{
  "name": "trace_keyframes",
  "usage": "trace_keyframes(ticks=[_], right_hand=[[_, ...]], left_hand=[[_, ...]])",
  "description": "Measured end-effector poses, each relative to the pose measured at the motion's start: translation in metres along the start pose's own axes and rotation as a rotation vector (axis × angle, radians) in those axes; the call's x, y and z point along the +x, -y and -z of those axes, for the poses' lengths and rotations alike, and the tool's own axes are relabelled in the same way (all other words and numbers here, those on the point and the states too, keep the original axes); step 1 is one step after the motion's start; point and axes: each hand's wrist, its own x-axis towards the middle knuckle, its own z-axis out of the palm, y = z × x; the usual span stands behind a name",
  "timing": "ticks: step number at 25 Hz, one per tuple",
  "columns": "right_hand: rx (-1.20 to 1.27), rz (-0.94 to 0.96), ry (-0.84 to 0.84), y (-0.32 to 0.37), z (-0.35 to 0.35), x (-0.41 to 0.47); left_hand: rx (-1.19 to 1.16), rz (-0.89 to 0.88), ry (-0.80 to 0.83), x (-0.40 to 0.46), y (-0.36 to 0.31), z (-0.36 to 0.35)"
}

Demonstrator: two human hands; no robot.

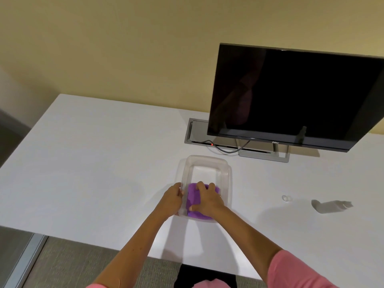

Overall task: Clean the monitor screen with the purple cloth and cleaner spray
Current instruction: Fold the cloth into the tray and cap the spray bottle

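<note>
Fig.: taking the cloth out of the tub. Landmark = clear plastic tub on white bench.

Near end of tub: right hand, fingers curled over the folded purple cloth w/ thumb at its near edge, gripping it. Left hand holds the tub's left rim, fingers curled on the wall.

To do it well: keep tub pinned w/ left hand, lift cloth straight up, keep it folded.

Right of tub: clear spray bottle lying on its side, small cap beside it.

Beyond tub: Dell monitor, screen dark.
</note>
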Motion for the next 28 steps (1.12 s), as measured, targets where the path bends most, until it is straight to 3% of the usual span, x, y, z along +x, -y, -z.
trace_keyframes(ticks=[8,14,16,19,22,25,28], right_hand=[[-0.121,-0.057,-0.070,0.004,-0.017,-0.001],[0.053,0.078,0.055,-0.014,-0.002,-0.010],[-0.041,0.182,0.042,-0.017,0.009,-0.018],[-0.065,0.377,-0.144,-0.026,0.026,-0.033],[0.122,0.458,-0.430,-0.056,0.045,-0.043],[0.194,0.361,-0.712,-0.116,0.062,-0.037],[0.068,0.099,-0.744,-0.185,0.070,-0.030]], left_hand=[[0.003,0.017,-0.043,0.005,0.003,-0.008],[0.004,0.085,-0.073,0.011,0.001,-0.011],[0.016,0.087,-0.089,0.012,-0.001,-0.011],[0.047,0.080,-0.124,0.014,-0.002,-0.013],[0.045,0.119,-0.141,0.015,-0.001,-0.014],[0.002,0.155,-0.165,0.013,-0.001,-0.017],[-0.004,0.145,-0.227,0.012,0.002,-0.023]])
